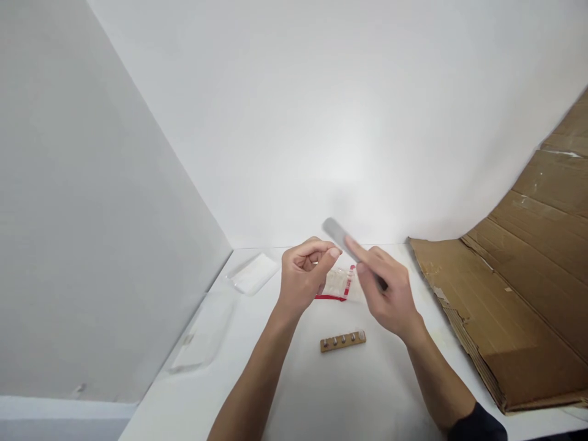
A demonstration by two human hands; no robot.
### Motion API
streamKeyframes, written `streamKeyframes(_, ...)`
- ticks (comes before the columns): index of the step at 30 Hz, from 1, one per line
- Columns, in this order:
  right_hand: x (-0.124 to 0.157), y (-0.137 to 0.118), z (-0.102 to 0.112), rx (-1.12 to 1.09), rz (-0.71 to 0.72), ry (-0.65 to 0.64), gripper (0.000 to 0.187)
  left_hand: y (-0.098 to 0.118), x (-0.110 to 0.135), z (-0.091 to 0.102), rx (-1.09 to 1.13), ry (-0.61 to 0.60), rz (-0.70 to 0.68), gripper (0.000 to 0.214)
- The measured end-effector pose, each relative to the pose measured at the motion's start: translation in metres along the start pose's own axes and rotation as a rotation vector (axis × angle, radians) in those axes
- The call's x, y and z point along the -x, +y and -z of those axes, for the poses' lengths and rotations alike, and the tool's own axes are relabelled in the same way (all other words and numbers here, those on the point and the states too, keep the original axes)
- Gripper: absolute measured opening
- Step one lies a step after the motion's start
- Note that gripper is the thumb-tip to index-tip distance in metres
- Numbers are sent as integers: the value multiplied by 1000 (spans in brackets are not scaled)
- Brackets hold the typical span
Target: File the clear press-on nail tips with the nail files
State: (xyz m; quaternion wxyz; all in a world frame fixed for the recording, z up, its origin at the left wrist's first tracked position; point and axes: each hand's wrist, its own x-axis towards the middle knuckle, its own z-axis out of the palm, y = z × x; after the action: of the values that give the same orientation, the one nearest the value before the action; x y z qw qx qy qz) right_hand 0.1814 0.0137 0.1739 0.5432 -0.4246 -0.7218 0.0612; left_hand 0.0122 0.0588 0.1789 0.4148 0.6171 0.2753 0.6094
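Note:
My right hand (384, 285) is closed around a grey flat strip with a rounded end (334, 229), blurred by motion, which looks like a nail file. Its index finger lies along the strip, and the far end points up and to the left. Close beside it, my left hand (305, 269) pinches thumb and forefinger together; whatever sits between them is too small to make out. Below both hands, a small brown strip (342, 341) holding several short metal pieces lies on the white table (340, 392).
Behind the hands lies a clear bag with red edging (337, 285), partly hidden. On the left are a clear plastic packet with white contents (255, 272) and a transparent tray (199, 349). A folded cardboard sheet (500, 318) covers the right side. White walls (294, 122) close off the back.

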Motion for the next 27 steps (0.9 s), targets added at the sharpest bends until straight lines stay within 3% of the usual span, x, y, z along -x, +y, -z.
streamKeyframes(4, -1, 2, 3, 60, -28, 33, 47, 5, 2, -1, -204, 64, -143, 15)
streamKeyframes(7, -1, 0, 5, 35, -3, -25, 45, 6, 3, -1, -203, 41, -150, 16)
streamKeyframes(10, 0, -1, 6, 74, -10, 10, 46, 3, 2, 0, -105, 20, -74, 17)
streamKeyframes(13, 0, -2, 5, 44, 14, -49, 47, -3, -1, 3, 36, -23, 48, 25)
streamKeyframes(16, 0, -2, 4, 66, -29, 24, 48, -6, -3, 4, 115, -24, 134, 31)
streamKeyframes(17, 0, -2, 5, 38, -18, -14, 47, -6, -3, 5, 104, -14, 135, 31)
streamKeyframes(19, 0, -2, 5, 11, -16, -65, 48, -5, -2, 4, -18, 35, 49, 27)
streamKeyframes(23, 1, -4, 8, 61, -92, -50, 50, -4, 3, 1, -535, 196, -373, 13)
streamKeyframes(25, 2, -6, 8, 55, -105, -105, 51, -9, 5, -2, -719, 198, -531, 15)
streamKeyframes(27, 2, -7, 9, 96, -130, -79, 53, -14, 5, -5, -797, 176, -611, 17)
